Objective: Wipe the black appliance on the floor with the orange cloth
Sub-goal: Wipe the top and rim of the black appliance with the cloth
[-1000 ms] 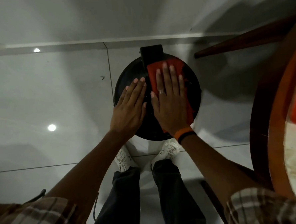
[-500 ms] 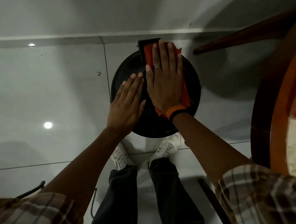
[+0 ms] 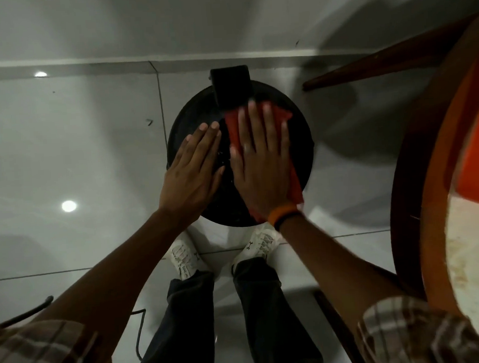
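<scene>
The wiping step is underway. The black appliance (image 3: 241, 153) is sitting on the floor (image 3: 76, 152) at the centre of the view, just ahead of the person's white shoes (image 3: 185, 254). The right hand (image 3: 262, 163) is lying flat with fingers spread, pressing the orange cloth (image 3: 280, 117) onto the round top; cloth is showing past the fingertips at 12 o'clock and beside the wrist at 5 o'clock. The left hand (image 3: 192, 167) is resting open and flat on the lid's 9 o'clock side, holding nothing and seemingly steadying the appliance.

The next move is likely calling for a sweep toward the uncovered rim at 3 o'clock and the near edge, keeping pressure even so the cloth is not bunching.

The raised black block (image 3: 231, 86) at 12 o'clock is limiting forward strokes. A wooden table (image 3: 407, 199) is crowding the 3 o'clock side, with its leg (image 3: 379, 63) reaching in at 2 o'clock. A dark cable (image 3: 138, 336) is trailing at 7 o'clock.
</scene>
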